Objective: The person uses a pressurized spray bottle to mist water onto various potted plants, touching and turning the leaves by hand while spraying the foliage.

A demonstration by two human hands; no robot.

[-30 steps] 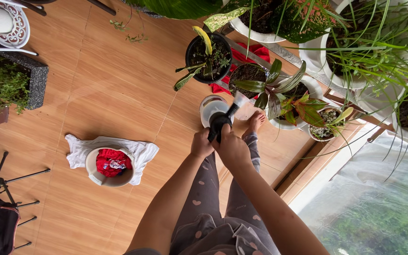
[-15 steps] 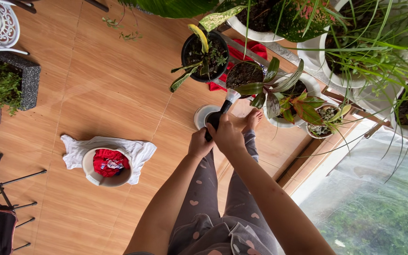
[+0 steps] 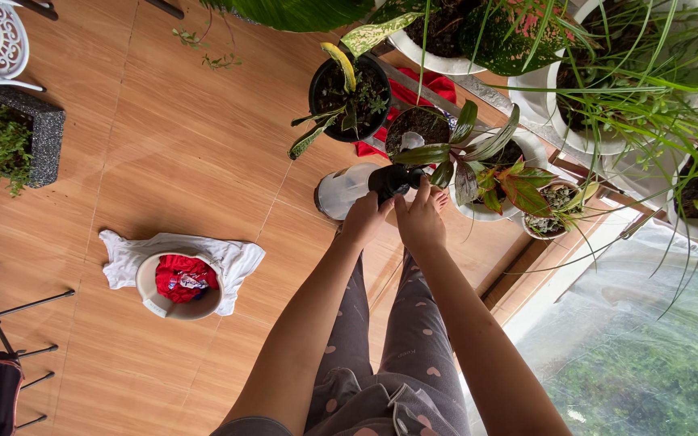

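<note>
Both my hands hold a spray bottle with a pale translucent body (image 3: pixel 341 189) and a black head (image 3: pixel 389 181). My left hand (image 3: pixel 364 216) grips it from the left and my right hand (image 3: pixel 421 221) from the right. The bottle lies tilted, its nozzle close to a dark pot of soil (image 3: pixel 415 129) with long green and reddish leaves (image 3: pixel 478 149). Behind it stands a black pot (image 3: pixel 349 97) with a yellowing leaf.
A beige bowl (image 3: pixel 149 295) with red stuff inside sits on a white cloth (image 3: pixel 240 257) on the wooden floor. A red cloth (image 3: pixel 434 85) lies under the pots. Several white potted plants (image 3: pixel 563 121) crowd the right. A grey planter (image 3: pixel 42 145) and tripod legs (image 3: pixel 2 311) stand left.
My hands have raised the spray bottle and pushed it forward toward the dark pot. The bottle has tipped more on its side, showing its pale body. The view has shifted slightly.
</note>
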